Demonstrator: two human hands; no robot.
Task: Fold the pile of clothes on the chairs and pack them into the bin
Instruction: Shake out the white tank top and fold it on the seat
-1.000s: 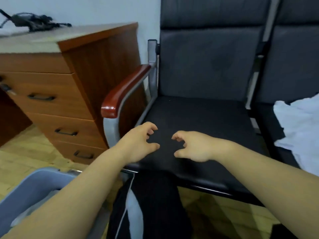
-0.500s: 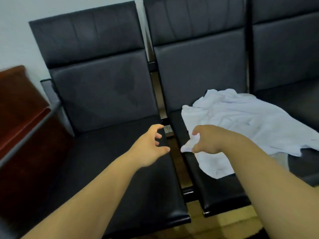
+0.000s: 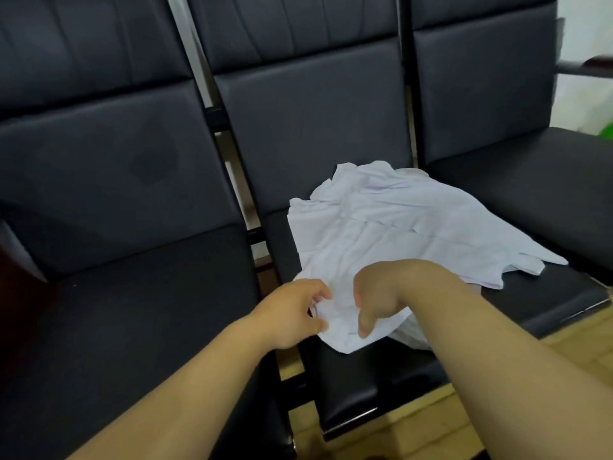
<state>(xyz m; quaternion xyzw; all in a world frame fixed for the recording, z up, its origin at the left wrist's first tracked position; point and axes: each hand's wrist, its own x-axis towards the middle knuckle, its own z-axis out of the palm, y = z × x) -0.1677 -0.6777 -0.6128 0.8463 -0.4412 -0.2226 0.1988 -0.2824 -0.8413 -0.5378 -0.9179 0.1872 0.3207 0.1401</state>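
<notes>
Your left hand [image 3: 292, 313] and right hand [image 3: 381, 293] pinch a crumpled white cloth garment [image 3: 398, 227]; beyond them it sprawls over the black padded chair seat [image 3: 365, 386], tan floor [image 3: 414, 426] beneath.

white garment [image 3: 391, 224] partly under right hand [image 3: 384, 293], green object [image 3: 609, 131] cut off

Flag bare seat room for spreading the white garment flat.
Best is the left seat, all bare from its backrest to the gap beside the middle seat. The right seat is bare past the white garment. Crowded: the middle seat, free only along its front strip, with the left hand and right hand gripping the garment's near corner.
</notes>
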